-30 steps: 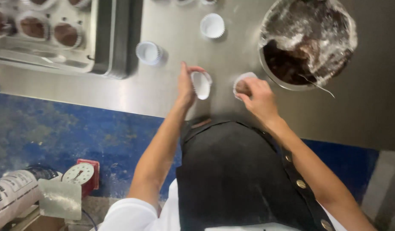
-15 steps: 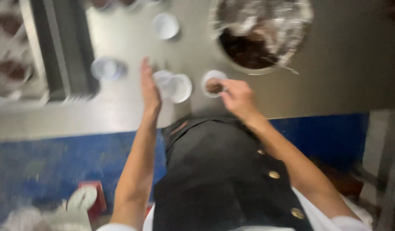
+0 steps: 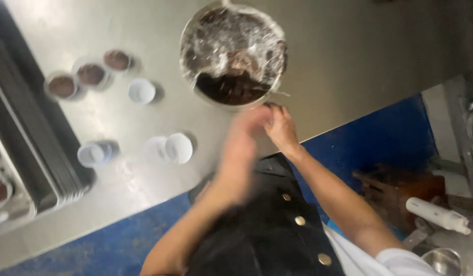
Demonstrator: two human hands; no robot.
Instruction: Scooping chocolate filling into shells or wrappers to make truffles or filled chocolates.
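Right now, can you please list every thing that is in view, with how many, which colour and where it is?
round metal mixing bowl: one, silver with dark brown batter inside, top middle of the table
filled paper cups: three, white with brown filling, upper left in a row
empty white paper cups: about four, white, left middle of the table, some blurred
stainless steel table: one, grey, fills the upper picture
dark ridged tray rack: one, black, left edge
blue floor: below the table edge
white bottle: one, lower right
black apron with gold buttons: one, bottom middle
left hand: blurred, near the table edge below the bowl
right hand: beside the left, close to the bowl
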